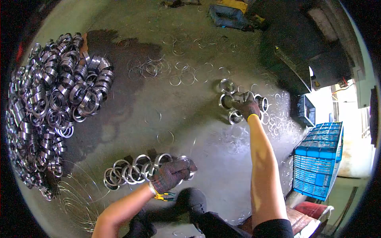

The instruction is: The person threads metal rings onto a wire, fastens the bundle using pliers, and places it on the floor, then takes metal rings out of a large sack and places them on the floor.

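My left hand (172,174), in a dark knit glove, is closed around a metal ring (184,158) at the right end of a row of shiny metal rings (135,173) on the floor. Yellow-and-green handles, like those of small pliers (164,196), show by the left wrist; whether they rest on anything is hidden. Farther out, my right hand (248,107), also gloved, reaches down into a cluster of metal rings (226,101). Its fingers are curled at a ring (258,98), partly covered by the glove.
A large heap of metal rings (55,87) lies at the left. Thin wire-like hoops (184,75) and curled metal strips (77,202) are scattered over the floor. Blue plastic crates (317,158) stand at the right, and a blue tray (226,16) lies at the back.
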Tool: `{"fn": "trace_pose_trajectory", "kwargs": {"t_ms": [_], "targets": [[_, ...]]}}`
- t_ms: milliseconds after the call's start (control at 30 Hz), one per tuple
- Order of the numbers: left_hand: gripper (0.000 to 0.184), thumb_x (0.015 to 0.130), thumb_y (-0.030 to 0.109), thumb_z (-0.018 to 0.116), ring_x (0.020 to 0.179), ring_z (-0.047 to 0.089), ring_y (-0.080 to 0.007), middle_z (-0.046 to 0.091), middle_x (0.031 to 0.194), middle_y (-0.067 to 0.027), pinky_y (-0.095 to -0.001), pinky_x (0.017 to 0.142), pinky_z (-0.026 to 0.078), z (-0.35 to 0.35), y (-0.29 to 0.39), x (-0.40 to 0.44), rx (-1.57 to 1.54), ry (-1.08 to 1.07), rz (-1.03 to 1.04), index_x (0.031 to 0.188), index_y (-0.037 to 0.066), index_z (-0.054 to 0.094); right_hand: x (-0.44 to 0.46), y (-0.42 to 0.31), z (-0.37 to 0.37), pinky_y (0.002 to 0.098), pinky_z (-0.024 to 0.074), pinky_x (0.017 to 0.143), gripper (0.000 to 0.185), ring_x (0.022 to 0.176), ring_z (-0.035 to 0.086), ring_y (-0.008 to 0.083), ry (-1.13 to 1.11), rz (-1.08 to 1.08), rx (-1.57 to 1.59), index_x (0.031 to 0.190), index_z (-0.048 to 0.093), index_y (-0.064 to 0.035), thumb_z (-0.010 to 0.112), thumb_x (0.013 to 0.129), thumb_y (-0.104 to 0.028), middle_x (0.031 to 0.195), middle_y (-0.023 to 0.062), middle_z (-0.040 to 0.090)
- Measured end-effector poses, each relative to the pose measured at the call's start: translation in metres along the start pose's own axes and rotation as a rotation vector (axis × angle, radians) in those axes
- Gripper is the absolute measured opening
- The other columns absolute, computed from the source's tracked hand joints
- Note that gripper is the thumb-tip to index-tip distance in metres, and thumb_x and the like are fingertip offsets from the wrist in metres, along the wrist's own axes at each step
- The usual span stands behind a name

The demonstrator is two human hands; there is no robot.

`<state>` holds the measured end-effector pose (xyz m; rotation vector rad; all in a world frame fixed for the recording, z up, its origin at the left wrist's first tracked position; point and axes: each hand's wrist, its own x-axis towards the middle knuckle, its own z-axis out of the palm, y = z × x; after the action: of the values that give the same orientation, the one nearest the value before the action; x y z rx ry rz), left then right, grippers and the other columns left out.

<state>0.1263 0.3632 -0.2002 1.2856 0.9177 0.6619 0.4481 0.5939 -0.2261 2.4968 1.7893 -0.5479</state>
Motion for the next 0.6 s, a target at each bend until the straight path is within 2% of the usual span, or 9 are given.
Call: {"fn": "trace_pose_trajectory", "kwargs": {"t_ms": [67,200,300,367,400,467,500,567,600], "targets": [[0.022,0.086,0.016,0.056,0.085,0.060,-0.0171,0.063,0.098,-0.0080,-0.0309,0.079,0.047,-0.002,0.006,-0.002,-0.136,-0.023,-0.160,0.106,0.008,0.062,-0.013,-0.032,-0.018,0.0398,0.0437,0.090,0.084,0.108,0.054,0.0356,-0.053,0.125,-0.057,0.128,0.039,-0.0151,0.070,0.062,-0.057,0.120,0.0184,0.055],[0.023,0.087,0.014,0.055,0.088,0.060,-0.0169,0.063,0.101,-0.0090,-0.0304,0.080,0.047,0.000,-0.005,0.007,-0.126,-0.077,-0.144,0.108,0.008,0.062,-0.001,-0.022,0.007,0.0399,0.0438,0.092,0.094,0.106,0.057,0.0319,-0.056,0.306,-0.154,0.136,0.030,-0.0179,0.069,0.061,-0.059,0.116,0.0145,0.058],[0.024,0.087,0.014,0.055,0.087,0.060,-0.0155,0.063,0.101,-0.0097,-0.0288,0.080,0.047,0.004,-0.007,0.009,-0.129,0.045,-0.120,0.109,0.007,0.061,0.004,-0.020,0.024,0.0406,0.0435,0.092,0.099,0.106,0.058,0.0313,-0.067,0.366,-0.107,0.142,0.017,-0.0175,0.068,0.065,-0.054,0.117,0.0133,0.058],[0.025,0.088,0.014,0.056,0.087,0.059,-0.0130,0.064,0.102,-0.0090,-0.0278,0.079,0.047,0.007,-0.016,0.009,0.051,0.085,0.125,0.111,0.007,0.061,-0.001,-0.030,0.031,0.0446,0.0497,0.080,0.071,0.099,0.061,0.0290,-0.070,0.313,-0.263,0.141,0.025,-0.0202,0.056,0.080,-0.041,0.129,0.0075,0.051],[0.025,0.088,0.014,0.056,0.087,0.059,-0.0130,0.064,0.102,-0.0090,-0.0278,0.079,0.047,0.009,-0.019,0.009,0.051,0.091,0.124,0.111,0.007,0.061,-0.005,-0.031,0.033,0.0444,0.0497,0.080,0.058,0.100,0.061,0.0272,-0.183,0.170,-0.472,0.141,0.026,-0.0220,0.045,0.087,-0.032,0.139,0.0053,0.039],[0.027,0.087,0.012,0.056,0.083,0.058,-0.0113,0.064,0.098,-0.0061,-0.0270,0.076,0.047,0.015,-0.018,0.010,-0.341,0.124,-0.133,0.113,0.007,0.061,-0.012,-0.028,0.029,0.0443,0.0495,0.080,0.057,0.101,0.060,0.0252,-0.161,0.190,-0.391,0.140,0.028,-0.0227,0.045,0.086,-0.032,0.139,0.0052,0.040],[0.027,0.087,0.012,0.056,0.083,0.058,-0.0113,0.064,0.098,-0.0061,-0.0270,0.076,0.047,0.014,-0.015,0.009,-0.339,0.132,-0.131,0.113,0.007,0.061,-0.017,-0.023,0.026,0.0441,0.0494,0.081,0.056,0.102,0.060,0.0232,-0.143,0.220,-0.308,0.139,0.030,-0.0234,0.046,0.086,-0.032,0.139,0.0052,0.040],[0.028,0.086,0.010,0.056,0.078,0.056,-0.0101,0.063,0.093,-0.0031,-0.0265,0.072,0.047,0.013,-0.010,0.006,-0.131,0.065,0.012,0.113,0.006,0.061,-0.035,-0.003,0.016,0.0390,0.0475,0.087,0.069,0.103,0.059,0.0241,0.111,0.164,0.165,0.138,0.032,-0.0189,0.064,0.076,-0.022,0.127,0.0079,0.052],[0.029,0.085,0.009,0.056,0.074,0.054,-0.0102,0.061,0.087,-0.0027,-0.0263,0.069,0.046,0.017,-0.016,0.006,-0.139,0.083,0.089,0.114,0.007,0.061,-0.046,0.001,0.010,0.0373,0.0474,0.087,0.070,0.102,0.059,0.0253,0.163,0.058,0.148,0.136,0.034,-0.0157,0.067,0.074,-0.019,0.126,0.0091,0.053]]}}
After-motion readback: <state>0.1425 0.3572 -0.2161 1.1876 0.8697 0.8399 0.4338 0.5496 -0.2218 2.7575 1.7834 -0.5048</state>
